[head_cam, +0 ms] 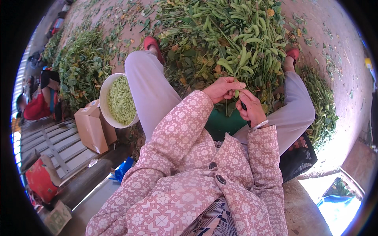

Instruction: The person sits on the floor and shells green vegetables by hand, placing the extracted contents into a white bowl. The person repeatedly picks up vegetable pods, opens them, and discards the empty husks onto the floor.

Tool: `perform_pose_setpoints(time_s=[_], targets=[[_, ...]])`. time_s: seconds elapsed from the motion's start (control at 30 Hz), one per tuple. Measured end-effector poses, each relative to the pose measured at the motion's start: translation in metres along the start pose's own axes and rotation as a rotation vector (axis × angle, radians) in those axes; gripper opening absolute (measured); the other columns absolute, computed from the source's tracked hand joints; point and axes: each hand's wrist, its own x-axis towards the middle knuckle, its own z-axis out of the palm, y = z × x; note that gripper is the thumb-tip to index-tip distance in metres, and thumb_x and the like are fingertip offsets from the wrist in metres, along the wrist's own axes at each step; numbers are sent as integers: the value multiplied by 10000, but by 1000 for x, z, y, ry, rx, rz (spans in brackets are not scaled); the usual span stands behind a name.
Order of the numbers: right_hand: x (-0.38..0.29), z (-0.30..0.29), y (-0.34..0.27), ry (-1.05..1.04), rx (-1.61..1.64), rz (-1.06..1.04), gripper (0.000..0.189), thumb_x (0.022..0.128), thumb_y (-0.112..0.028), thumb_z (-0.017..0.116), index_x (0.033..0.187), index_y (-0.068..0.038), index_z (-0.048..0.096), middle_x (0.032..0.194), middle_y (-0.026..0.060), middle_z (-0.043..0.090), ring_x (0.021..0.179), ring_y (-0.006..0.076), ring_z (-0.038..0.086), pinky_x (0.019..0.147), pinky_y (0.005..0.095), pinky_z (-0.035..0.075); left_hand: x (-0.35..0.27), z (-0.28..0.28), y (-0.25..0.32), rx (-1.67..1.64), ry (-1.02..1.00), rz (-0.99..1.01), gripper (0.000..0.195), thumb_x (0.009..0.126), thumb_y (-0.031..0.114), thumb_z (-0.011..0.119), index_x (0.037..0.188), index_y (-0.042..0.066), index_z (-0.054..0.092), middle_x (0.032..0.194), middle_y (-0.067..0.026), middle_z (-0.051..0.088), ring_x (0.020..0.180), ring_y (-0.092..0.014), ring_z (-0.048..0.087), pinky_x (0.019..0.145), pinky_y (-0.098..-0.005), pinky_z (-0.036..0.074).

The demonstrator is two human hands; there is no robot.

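Note:
My left hand (225, 90) pinches a green bean pod (236, 93) on a leafy stalk, just above my lap. Close against it, my right hand (251, 107) grips a slim black-handled tool (244, 106), whose working end is hidden by the fingers. Beyond both hands lies a large heap of bean plants (254, 38) with many plump green pods, between my feet. A green object (223, 122), not clear in kind, sits below my hands between my legs. By my left knee stands a white bucket (104, 101) filled with shelled green beans (121, 100).
A cardboard box (91, 126) stands beside the bucket. More cut plants (82, 67) lie at the left and beside my right leg. A black mesh bag (296, 159) is by my right thigh. A person in red (38, 107) is at the far left, near a slatted surface (56, 144).

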Motion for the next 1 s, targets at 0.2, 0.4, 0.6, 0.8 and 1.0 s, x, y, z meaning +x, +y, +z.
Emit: perform_pose_setpoints(time_s=[0.2, 0.4, 0.6, 0.8, 1.0], targets=[[7, -12, 7, -164, 305, -6, 162, 983, -244, 434, 1058, -113, 493, 663, -8, 456, 409, 34, 264, 340, 179, 208, -8, -1, 10, -14, -152, 74, 156, 845, 152, 676, 940, 52, 604, 764, 18, 580, 546, -39, 443, 478, -184, 316], [8, -9, 8, -57, 245, -64, 154, 974, -236, 462, 1049, -105, 494, 656, -2, 483, 408, 31, 304, 338, 177, 224, -6, 3, 5, -70, -19, 80, 200, 913, 186, 588, 1011, 13, 615, 773, 2, 567, 608, -51, 453, 505, -194, 353], [20, 3, 18, 225, -309, -388, 153, 927, -213, 538, 901, -63, 542, 629, 8, 548, 435, 48, 404, 384, 201, 295, -2, -6, -1, 34, -10, 36, 225, 937, 190, 533, 1019, -3, 614, 716, 13, 520, 576, -48, 433, 470, -185, 337], [28, 16, 20, 443, -738, -701, 143, 854, -151, 597, 849, -15, 554, 638, 32, 572, 550, 97, 515, 531, 257, 429, -2, 2, -2, 28, 81, 66, 226, 944, 128, 446, 1034, -8, 603, 714, 1, 525, 557, -53, 435, 459, -187, 346], [24, 8, 12, 404, -711, -717, 146, 823, -146, 613, 892, -21, 581, 652, 84, 569, 584, 123, 556, 569, 298, 463, -6, 6, 2, -49, 22, 90, 242, 949, 108, 419, 1038, -30, 597, 764, -24, 552, 571, -83, 469, 495, -211, 383]])
